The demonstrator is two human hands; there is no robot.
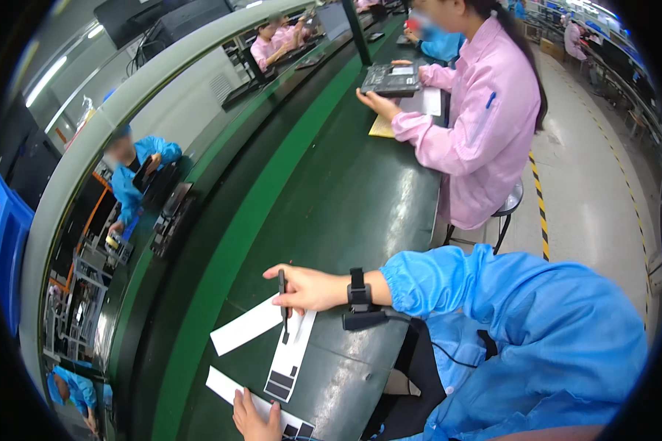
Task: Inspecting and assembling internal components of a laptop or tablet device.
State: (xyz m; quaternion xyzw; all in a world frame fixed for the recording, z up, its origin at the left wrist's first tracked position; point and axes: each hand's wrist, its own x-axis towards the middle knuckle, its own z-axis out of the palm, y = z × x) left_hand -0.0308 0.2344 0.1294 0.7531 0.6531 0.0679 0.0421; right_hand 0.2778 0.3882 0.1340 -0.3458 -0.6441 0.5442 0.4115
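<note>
My right hand (307, 289) is closed round a slim black tweezers-like tool (282, 298), held upright over a white strip with black patches (290, 360). A small dark piece shows at the tool's lower end; whether it is gripped or stuck to the strip I cannot tell. Left of that hand lies a plain white strip (244, 325). At the lower edge my left hand (254, 420) rests with fingers apart on another white strip (224, 384), which has black patches at its near right end. The hand hides the middle of this strip.
The strips lie on a dark green worktop (331, 213). A co-worker in pink (478, 132) sits farther along, holding a dark flat device (391, 79). Across the line sits a person in blue (129, 180). A strap with a black box and cable (362, 320) is on my right wrist.
</note>
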